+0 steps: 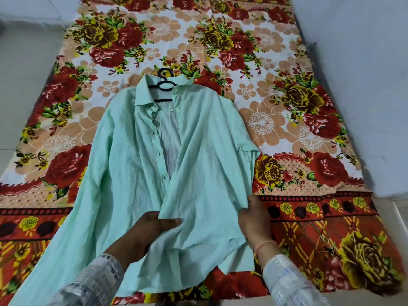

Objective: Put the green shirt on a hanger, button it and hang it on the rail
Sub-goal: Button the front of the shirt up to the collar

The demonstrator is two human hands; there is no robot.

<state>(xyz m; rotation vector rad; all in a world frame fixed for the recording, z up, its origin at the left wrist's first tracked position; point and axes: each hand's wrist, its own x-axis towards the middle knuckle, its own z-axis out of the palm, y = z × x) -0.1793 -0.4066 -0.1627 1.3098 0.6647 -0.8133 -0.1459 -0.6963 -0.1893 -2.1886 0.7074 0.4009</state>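
Observation:
The mint green shirt (pixel 123 164) lies face up on the floral bedsheet (pixel 220 40), collar at the far end, sleeves spread to both sides. A black hanger (pixel 164 85) sits inside the collar, its hook poking out above. The front is unbuttoned and gapes open down the middle, showing the pale inside. My left hand (pixel 145 230) pinches the lower edge of the right front panel near the placket. My right hand (pixel 254 219) grips the shirt's side edge at the right. No rail is in view.
The bedsheet covers a bed that fills most of the view. Pale grey floor (pixel 19 54) runs along the left, and a pale wall or floor (pixel 364 62) borders the right side.

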